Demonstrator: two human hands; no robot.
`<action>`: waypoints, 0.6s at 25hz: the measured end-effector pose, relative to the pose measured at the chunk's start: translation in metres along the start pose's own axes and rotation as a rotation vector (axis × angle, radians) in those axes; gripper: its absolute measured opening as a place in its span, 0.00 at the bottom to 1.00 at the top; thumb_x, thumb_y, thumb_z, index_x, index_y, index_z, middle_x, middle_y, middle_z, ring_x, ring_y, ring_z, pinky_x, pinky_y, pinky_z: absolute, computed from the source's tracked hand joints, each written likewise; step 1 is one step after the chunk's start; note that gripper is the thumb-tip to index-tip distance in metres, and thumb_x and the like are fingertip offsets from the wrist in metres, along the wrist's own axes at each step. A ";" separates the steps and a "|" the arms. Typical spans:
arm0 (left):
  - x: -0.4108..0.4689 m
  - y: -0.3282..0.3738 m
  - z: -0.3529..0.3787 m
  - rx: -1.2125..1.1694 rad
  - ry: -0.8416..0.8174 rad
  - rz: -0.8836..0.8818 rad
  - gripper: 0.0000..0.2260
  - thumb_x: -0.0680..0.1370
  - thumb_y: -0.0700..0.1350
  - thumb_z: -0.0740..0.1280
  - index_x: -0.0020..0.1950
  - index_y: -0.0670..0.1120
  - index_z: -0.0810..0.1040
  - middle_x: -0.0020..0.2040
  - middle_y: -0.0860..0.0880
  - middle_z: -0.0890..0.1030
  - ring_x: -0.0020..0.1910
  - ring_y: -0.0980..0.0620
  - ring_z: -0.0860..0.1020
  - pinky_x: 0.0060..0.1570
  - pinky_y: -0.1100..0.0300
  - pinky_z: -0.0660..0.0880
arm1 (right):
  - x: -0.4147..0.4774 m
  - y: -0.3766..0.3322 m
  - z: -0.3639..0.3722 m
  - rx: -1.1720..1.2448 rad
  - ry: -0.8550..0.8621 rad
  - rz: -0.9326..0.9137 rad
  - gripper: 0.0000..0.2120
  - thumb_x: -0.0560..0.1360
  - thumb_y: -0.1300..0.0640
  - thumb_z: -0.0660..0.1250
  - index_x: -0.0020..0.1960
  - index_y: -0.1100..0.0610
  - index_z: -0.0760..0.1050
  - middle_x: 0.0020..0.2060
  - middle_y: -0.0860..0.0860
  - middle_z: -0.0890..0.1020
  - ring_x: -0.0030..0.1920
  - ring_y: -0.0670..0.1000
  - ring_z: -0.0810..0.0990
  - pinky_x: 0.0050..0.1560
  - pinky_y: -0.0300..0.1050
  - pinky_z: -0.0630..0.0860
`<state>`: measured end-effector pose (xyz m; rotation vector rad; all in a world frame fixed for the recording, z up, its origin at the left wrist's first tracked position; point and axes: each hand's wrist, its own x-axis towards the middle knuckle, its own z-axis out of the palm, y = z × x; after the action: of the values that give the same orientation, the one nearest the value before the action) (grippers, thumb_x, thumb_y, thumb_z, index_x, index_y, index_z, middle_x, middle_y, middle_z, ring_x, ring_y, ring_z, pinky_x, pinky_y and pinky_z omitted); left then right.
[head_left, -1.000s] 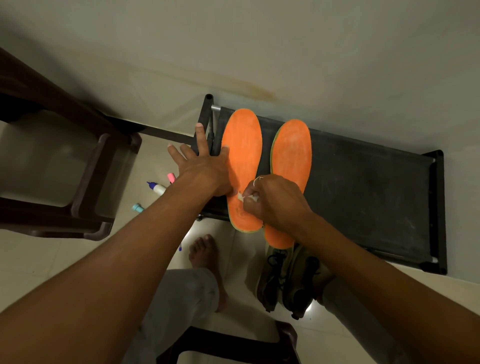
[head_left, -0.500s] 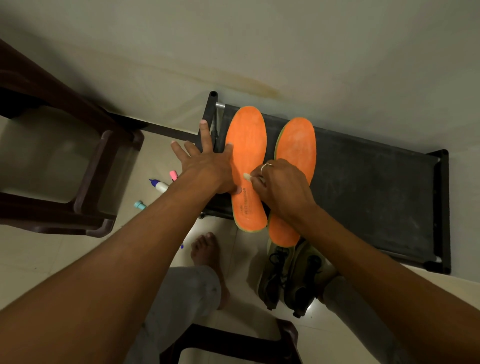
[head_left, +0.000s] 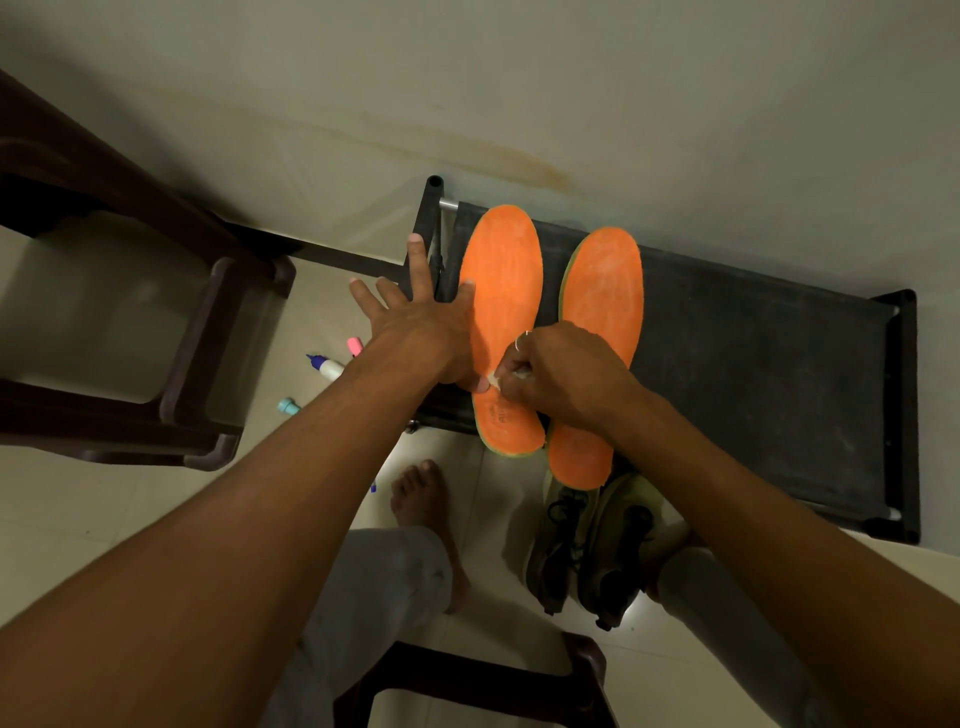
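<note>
Two orange insoles lie side by side on a low black rack (head_left: 769, 364). My left hand (head_left: 415, 322) lies flat with fingers spread, pressing the left edge of the left insole (head_left: 504, 291). My right hand (head_left: 561, 369) has its fingers curled round a small white piece (head_left: 496, 381), whose tip shows against the left insole near its heel half. That hand covers part of the right insole (head_left: 602, 280).
A pair of olive lace-up shoes (head_left: 587, 545) stands on the floor below the insoles, beside my bare foot (head_left: 423, 499). Markers and a white bottle (head_left: 327, 366) lie on the tiles at left. Dark brown chairs (head_left: 208, 364) stand left and below. The wall is just behind the rack.
My right hand with the white piece slid up the left insole, then back down toward its heel half. The left hand stays pressed flat in place.
</note>
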<state>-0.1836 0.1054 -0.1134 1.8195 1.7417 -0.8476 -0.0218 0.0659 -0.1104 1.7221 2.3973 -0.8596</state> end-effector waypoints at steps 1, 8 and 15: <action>0.000 0.000 0.000 -0.001 -0.004 0.004 0.59 0.64 0.69 0.75 0.79 0.62 0.34 0.70 0.39 0.18 0.76 0.27 0.39 0.69 0.26 0.36 | -0.003 -0.004 0.002 -0.052 0.064 0.030 0.11 0.76 0.52 0.63 0.44 0.55 0.83 0.41 0.50 0.84 0.40 0.51 0.80 0.40 0.52 0.77; -0.002 0.001 -0.002 0.015 -0.010 -0.003 0.59 0.65 0.69 0.75 0.79 0.61 0.35 0.71 0.38 0.19 0.77 0.28 0.40 0.69 0.26 0.36 | -0.023 -0.003 -0.004 0.197 -0.225 -0.082 0.08 0.75 0.53 0.69 0.48 0.52 0.86 0.43 0.46 0.86 0.41 0.46 0.82 0.41 0.48 0.79; -0.004 0.004 -0.002 0.027 -0.007 -0.025 0.59 0.65 0.68 0.76 0.79 0.61 0.35 0.71 0.38 0.19 0.77 0.27 0.41 0.70 0.27 0.37 | -0.031 -0.004 0.012 0.101 -0.019 -0.188 0.08 0.76 0.53 0.67 0.45 0.50 0.85 0.40 0.45 0.83 0.42 0.45 0.77 0.39 0.46 0.75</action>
<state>-0.1795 0.1041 -0.1097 1.8133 1.7609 -0.8903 -0.0167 0.0328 -0.1073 1.5298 2.5760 -1.0321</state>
